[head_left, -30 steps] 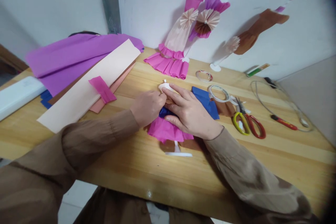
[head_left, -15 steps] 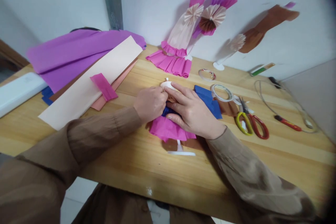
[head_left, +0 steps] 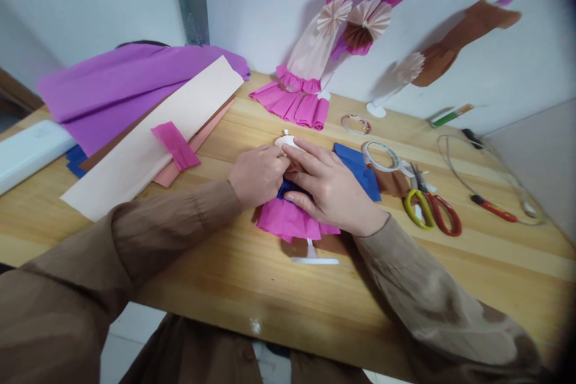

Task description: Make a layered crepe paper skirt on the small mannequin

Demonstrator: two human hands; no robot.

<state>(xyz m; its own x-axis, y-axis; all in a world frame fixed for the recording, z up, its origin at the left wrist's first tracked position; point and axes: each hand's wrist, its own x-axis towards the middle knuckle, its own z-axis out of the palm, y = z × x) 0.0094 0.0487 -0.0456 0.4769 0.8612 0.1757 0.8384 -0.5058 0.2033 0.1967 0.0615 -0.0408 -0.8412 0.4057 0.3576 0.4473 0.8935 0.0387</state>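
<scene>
A miniature white dress form (head_left: 284,142) tilts on the table under both my hands, its round foot (head_left: 315,261) toward me. It wears a crepe-paper dress with a pink skirt (head_left: 297,220) and a dark blue band (head_left: 288,188) at the waist. My left hand (head_left: 260,175) is closed at the left side of the chest, fingertips pinching the dress edge, partly hidden. Curved over the torso from the right, my right hand (head_left: 328,189) holds the dress form, with its thumb across the blue band. Most of the bodice is covered by my fingers.
Purple crepe paper (head_left: 135,84), a cream paper strip (head_left: 153,138) and a pink scrap (head_left: 176,145) lie left. At right are blue paper (head_left: 357,171), a tape roll (head_left: 381,156), scissors (head_left: 431,207) and a red-handled tool (head_left: 494,208). Dressed forms (head_left: 310,42) stand behind; a steel flask (head_left: 192,3) too.
Both hands keep their hold on the dress form with hardly any movement. The form's foot and skirt have shifted slightly right, and the whole view has moved a little.
</scene>
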